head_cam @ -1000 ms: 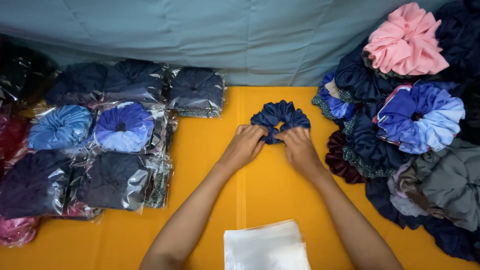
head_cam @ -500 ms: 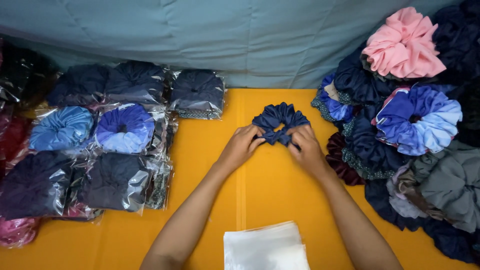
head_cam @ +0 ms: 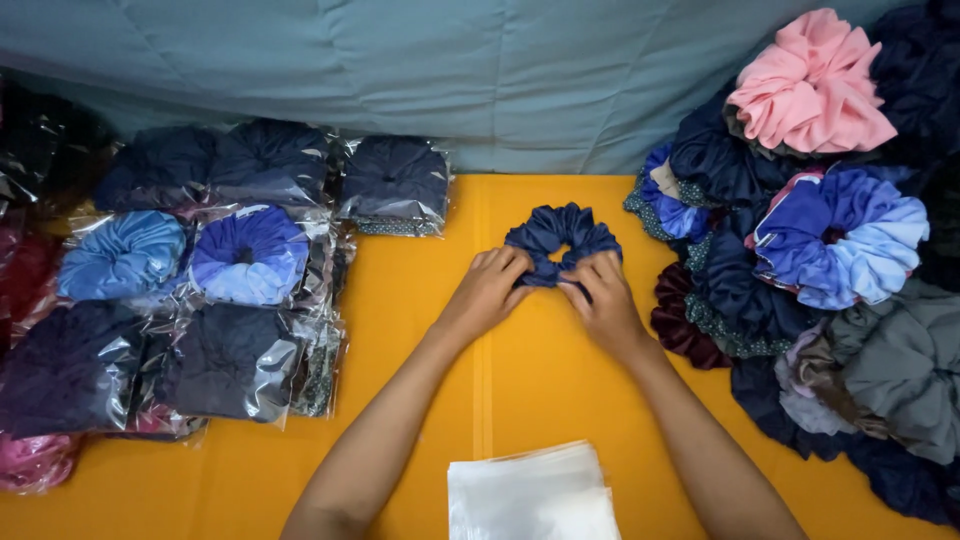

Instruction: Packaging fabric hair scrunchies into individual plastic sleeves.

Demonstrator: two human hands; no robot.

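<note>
Both hands pinch a navy scrunchie on the orange table.

The navy scrunchie [head_cam: 560,240], a ruffled satin-like ring with an open centre, lies mid-table toward the far edge. The left hand [head_cam: 487,293] and right hand [head_cam: 603,298] close their fingers on its near rim. Bagged scrunchies [head_cam: 250,255] lie left, loose scrunchies [head_cam: 835,235] right, clear bags [head_cam: 530,495] near.

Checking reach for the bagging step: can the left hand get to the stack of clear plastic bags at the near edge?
Probably yes. The stack of clear plastic bags lies flat on the orange table between the forearms, nothing on top. But the left hand and right hand both pinch the navy fabric scrunchie.
</note>
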